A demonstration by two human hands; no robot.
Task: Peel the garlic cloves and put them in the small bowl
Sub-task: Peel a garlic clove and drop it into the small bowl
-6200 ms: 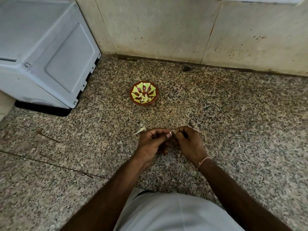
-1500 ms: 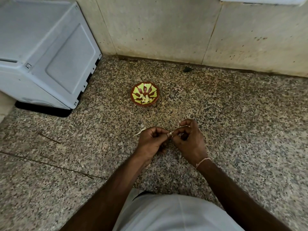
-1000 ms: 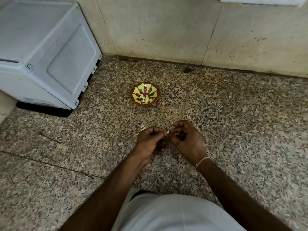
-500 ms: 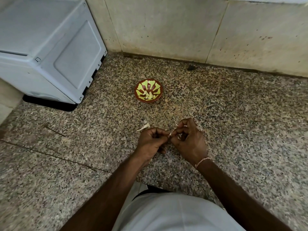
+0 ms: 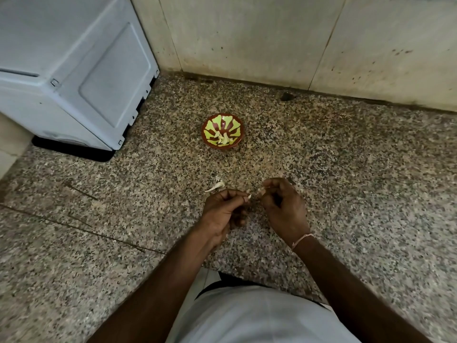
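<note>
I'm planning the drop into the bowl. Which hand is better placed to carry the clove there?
Left, probably. The left hand pinches the garlic clove at its fingertips, and the small bowl lies straight ahead of it. The right hand seems only to pick at skin.

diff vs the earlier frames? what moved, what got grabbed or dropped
Small change: the hands have drawn slightly apart. The left hand still pinches a small pale garlic clove; the right hand is curled beside it, its contents too small to tell. Unchanged: the red-and-green painted small bowl with pale pieces inside, the scrap of white peel on the speckled granite counter.
</note>
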